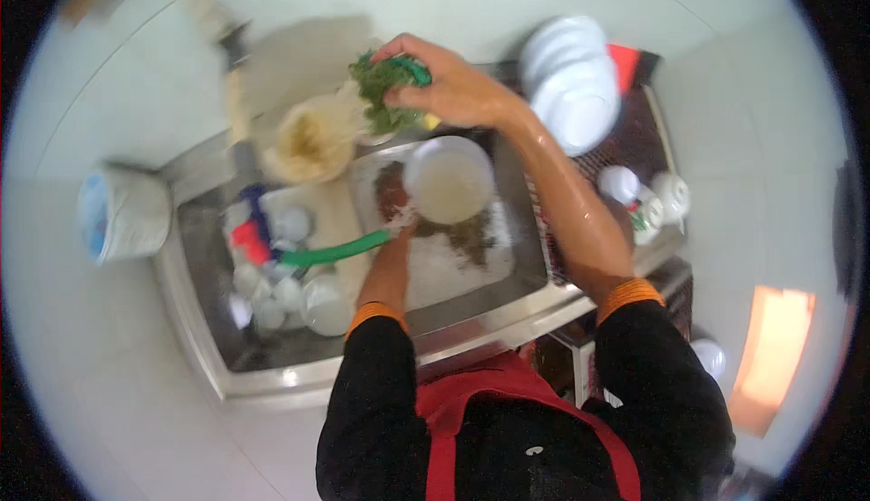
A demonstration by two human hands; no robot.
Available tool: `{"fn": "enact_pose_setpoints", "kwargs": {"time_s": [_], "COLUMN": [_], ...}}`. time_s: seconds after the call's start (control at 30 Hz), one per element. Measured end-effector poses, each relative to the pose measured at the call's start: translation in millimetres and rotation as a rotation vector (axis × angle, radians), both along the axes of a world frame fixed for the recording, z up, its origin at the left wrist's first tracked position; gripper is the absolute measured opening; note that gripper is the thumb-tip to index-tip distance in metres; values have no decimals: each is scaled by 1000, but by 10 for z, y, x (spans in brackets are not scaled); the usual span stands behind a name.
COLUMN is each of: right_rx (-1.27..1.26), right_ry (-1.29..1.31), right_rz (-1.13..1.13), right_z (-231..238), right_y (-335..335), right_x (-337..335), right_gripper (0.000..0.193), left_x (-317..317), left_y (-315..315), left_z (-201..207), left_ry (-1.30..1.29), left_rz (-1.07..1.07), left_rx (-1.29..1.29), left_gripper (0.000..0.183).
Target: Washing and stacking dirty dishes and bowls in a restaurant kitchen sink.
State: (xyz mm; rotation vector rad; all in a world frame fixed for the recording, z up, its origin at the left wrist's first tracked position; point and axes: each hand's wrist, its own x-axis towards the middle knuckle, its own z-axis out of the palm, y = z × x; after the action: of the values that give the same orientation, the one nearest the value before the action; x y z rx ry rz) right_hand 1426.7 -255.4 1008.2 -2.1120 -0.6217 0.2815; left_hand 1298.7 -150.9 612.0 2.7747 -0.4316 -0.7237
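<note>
My right hand (444, 81) is closed around a ragged green clump (384, 93), which looks like a scouring pad, above the back edge of the sink. A darker green strip shows by its fingers. My left hand (393, 195) reaches down into the right sink basin (489, 288), beside the left rim of a round white bowl (450, 182). Cloudy liquid fills that bowl. Blur and water hide the left fingers, so their grip cannot be made out. Near the left wrist ends a green hose (335, 252). Dark scraps lie in the basin around the bowl.
Cups and bowls (288, 294) crowd the left basin under a tap with a red part (249, 242). Behind it stands a pale tub with brownish matter (310, 139). White plates (574, 107) are stacked at back right, cups (669, 196) stand nearer, and a white bucket (136, 214) is far left.
</note>
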Motion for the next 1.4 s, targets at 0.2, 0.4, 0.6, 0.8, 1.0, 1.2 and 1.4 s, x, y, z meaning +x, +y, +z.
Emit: {"fn": "enact_pose_setpoints", "kwargs": {"time_s": [0.2, 0.4, 0.6, 0.8, 1.0, 1.2, 1.4], "right_rx": [173, 328, 325, 500, -153, -363, -196], "right_ry": [244, 684, 705, 846, -239, 118, -60], "right_rz": [-353, -512, -548, -661, -287, -312, -564], "right_z": [-549, -1304, -1780, -1980, -1921, -2009, -2104], "right_y": [-905, -1097, -1034, -853, -580, -821, -474], "right_x": [-940, -1774, -2193, -2181, -2141, -1784, -2064], "right_gripper": [44, 44, 46, 49, 55, 58, 40], "left_x": [110, 160, 98, -406, -676, -535, -537], "left_y": [-44, 196, 405, -8, -234, -94, -250], "left_z": [-84, -856, -669, 739, 1216, 1282, 1402], "left_ry": [41, 6, 673, 864, 859, 1283, 1052], "left_rz": [-277, -468, -40, 921, 1343, 961, 1222], "left_rx": [150, 78, -144, -740, -1771, -1756, -1670], "left_gripper": [55, 69, 64, 53, 39, 42, 43]}}
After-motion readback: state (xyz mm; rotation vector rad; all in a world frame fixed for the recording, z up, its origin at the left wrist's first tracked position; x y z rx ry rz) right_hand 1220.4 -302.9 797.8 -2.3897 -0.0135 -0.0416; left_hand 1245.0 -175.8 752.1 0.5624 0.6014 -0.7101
